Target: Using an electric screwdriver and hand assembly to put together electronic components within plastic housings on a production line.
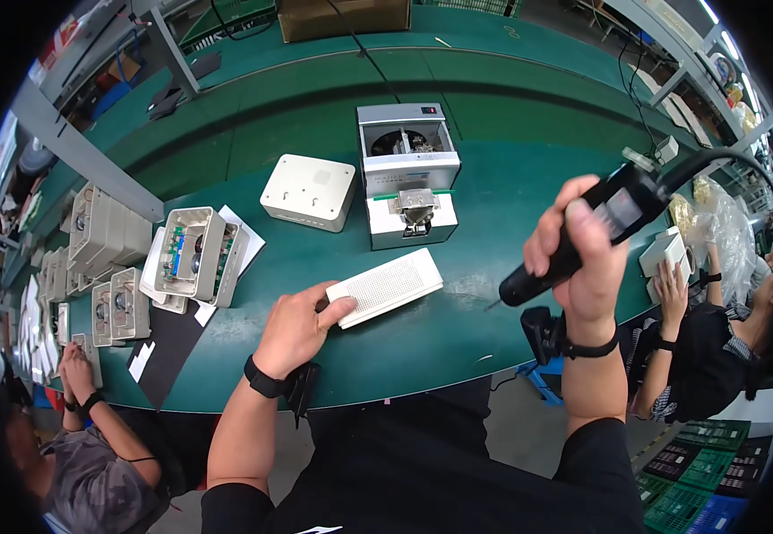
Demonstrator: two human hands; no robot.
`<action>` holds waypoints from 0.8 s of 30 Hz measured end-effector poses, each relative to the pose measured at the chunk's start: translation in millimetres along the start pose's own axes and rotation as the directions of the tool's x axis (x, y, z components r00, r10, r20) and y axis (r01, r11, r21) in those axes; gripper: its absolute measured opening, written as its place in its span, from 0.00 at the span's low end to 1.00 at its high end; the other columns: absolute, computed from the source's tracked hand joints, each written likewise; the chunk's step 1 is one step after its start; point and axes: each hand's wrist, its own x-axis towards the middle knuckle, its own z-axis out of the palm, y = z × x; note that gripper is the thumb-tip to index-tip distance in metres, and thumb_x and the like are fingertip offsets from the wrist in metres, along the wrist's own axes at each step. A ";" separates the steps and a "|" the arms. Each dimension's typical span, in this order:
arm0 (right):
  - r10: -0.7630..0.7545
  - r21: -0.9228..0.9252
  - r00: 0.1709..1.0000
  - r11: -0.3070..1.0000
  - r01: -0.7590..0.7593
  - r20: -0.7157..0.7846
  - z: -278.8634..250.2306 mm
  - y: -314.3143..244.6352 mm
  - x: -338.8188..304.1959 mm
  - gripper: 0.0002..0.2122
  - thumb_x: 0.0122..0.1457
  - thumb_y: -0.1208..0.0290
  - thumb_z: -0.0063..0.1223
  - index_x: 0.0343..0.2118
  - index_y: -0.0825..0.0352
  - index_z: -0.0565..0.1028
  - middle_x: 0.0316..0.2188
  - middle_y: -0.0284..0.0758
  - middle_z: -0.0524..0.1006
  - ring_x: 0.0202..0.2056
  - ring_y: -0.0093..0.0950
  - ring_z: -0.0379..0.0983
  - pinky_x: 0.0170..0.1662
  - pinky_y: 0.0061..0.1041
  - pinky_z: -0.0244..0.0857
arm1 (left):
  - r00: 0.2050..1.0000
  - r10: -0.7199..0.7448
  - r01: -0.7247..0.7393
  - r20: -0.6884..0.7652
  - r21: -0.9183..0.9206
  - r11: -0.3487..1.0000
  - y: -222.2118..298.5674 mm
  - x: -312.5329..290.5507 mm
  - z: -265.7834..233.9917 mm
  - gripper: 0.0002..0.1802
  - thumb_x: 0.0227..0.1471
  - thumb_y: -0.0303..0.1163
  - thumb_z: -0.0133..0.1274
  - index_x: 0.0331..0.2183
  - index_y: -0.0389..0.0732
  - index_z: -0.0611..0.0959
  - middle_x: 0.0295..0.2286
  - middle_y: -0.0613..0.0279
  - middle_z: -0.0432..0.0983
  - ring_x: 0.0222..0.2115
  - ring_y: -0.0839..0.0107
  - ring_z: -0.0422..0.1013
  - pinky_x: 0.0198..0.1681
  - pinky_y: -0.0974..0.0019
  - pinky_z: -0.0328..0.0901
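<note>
My left hand [296,327] is closed on the left end of a white plastic box [385,287], whose perforated grille face shows. The box rests tilted on the green bench, near its front edge. Raised to the right, my right hand [582,245] grips a black electric screwdriver [542,267] with a cord at its top. The screwdriver's thin bit points down and left, apart from the box. Beyond the box stands a grey and white screw feeder [410,178] with an open top. Left of the feeder, a closed white box [308,192] lies on the bench, screw holes showing.
Open housings [192,254] with circuit boards stand at left, beside black sheet material [168,356]; more housings [106,231] are stacked behind. A co-worker's hands [77,374] are at far left. At right another person's hand [670,289] holds a white box near clear plastic bags [725,231].
</note>
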 end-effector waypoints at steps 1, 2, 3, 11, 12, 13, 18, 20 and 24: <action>-0.007 0.007 1.000 1.000 0.007 0.001 -5.4 3.4 -5.7 0.11 0.67 0.66 0.52 0.44 0.66 0.67 0.21 0.35 0.71 0.16 0.26 0.67 0.22 0.29 0.66 | 1.000 0.001 -0.001 -0.006 0.008 1.000 -0.4 1.6 -1.4 0.37 0.53 0.52 0.66 0.57 0.39 0.78 0.35 0.49 0.85 0.37 0.51 0.81 0.46 0.56 0.73; 0.016 -0.034 1.000 0.999 -0.016 -0.021 -11.1 5.4 -13.6 0.11 0.67 0.67 0.52 0.44 0.66 0.67 0.21 0.35 0.71 0.16 0.26 0.67 0.22 0.29 0.67 | 0.999 0.031 -0.031 -0.011 0.001 1.000 -1.1 1.8 -2.2 0.37 0.53 0.50 0.66 0.57 0.38 0.78 0.35 0.48 0.85 0.36 0.53 0.81 0.45 0.58 0.73; 0.037 -0.076 0.998 0.996 -0.040 -0.044 -17.2 6.8 -21.3 0.11 0.66 0.68 0.53 0.44 0.66 0.67 0.21 0.36 0.71 0.16 0.26 0.67 0.23 0.29 0.67 | 0.998 0.062 -0.062 -0.016 -0.007 0.998 -0.8 2.3 -3.0 0.36 0.53 0.48 0.66 0.56 0.36 0.78 0.35 0.48 0.85 0.35 0.55 0.82 0.43 0.59 0.74; 0.118 -0.031 0.969 0.991 -0.128 -0.217 -76.4 17.9 -70.9 0.11 0.65 0.70 0.54 0.45 0.65 0.66 0.21 0.35 0.70 0.17 0.26 0.68 0.23 0.29 0.67 | 0.974 0.219 -0.220 0.050 0.006 0.976 45.9 8.5 32.6 0.40 0.45 0.51 0.73 0.52 0.34 0.80 0.32 0.49 0.85 0.30 0.57 0.82 0.37 0.62 0.75; 0.110 -0.017 0.975 0.993 -0.116 -0.195 -79.2 15.2 -73.9 0.11 0.65 0.70 0.54 0.45 0.65 0.66 0.21 0.35 0.70 0.17 0.26 0.68 0.23 0.29 0.67 | 0.957 0.282 -0.282 0.063 -0.004 0.959 53.1 20.4 48.5 0.40 0.45 0.51 0.73 0.52 0.34 0.80 0.32 0.49 0.85 0.31 0.57 0.83 0.37 0.61 0.75; 0.114 0.019 0.958 0.993 -0.113 -0.264 -78.5 10.8 -75.7 0.10 0.64 0.73 0.54 0.44 0.66 0.66 0.20 0.34 0.70 0.17 0.26 0.68 0.23 0.28 0.67 | 0.939 0.337 -0.337 0.067 -0.010 0.941 59.1 34.0 65.7 0.40 0.44 0.51 0.73 0.53 0.35 0.80 0.31 0.49 0.85 0.32 0.58 0.83 0.38 0.61 0.76; 0.045 0.072 0.959 0.997 -0.026 -0.281 -77.0 -6.9 -79.5 0.09 0.64 0.73 0.53 0.43 0.66 0.66 0.20 0.34 0.69 0.16 0.25 0.66 0.23 0.27 0.66 | 0.878 0.475 -0.475 -0.057 0.003 0.880 118.4 95.6 145.6 0.31 0.49 0.49 0.71 0.47 0.37 0.81 0.25 0.55 0.84 0.27 0.56 0.81 0.31 0.60 0.74; -0.021 0.038 0.953 0.999 0.034 -0.302 -86.5 -9.5 -84.1 0.10 0.65 0.73 0.52 0.44 0.66 0.65 0.20 0.34 0.68 0.16 0.26 0.66 0.23 0.27 0.66 | 0.845 0.526 -0.529 -0.097 -0.009 0.848 131.3 72.5 135.0 0.28 0.49 0.48 0.70 0.44 0.38 0.82 0.24 0.56 0.83 0.25 0.58 0.81 0.30 0.61 0.74; -0.076 -0.052 0.956 0.997 0.064 -0.284 -109.2 -8.4 -93.8 0.09 0.67 0.69 0.51 0.45 0.65 0.65 0.21 0.33 0.69 0.16 0.25 0.65 0.22 0.26 0.65 | 0.615 0.663 -0.692 -0.427 0.110 0.713 108.3 37.6 75.3 0.15 0.51 0.43 0.69 0.28 0.42 0.86 0.19 0.61 0.81 0.17 0.67 0.77 0.24 0.66 0.71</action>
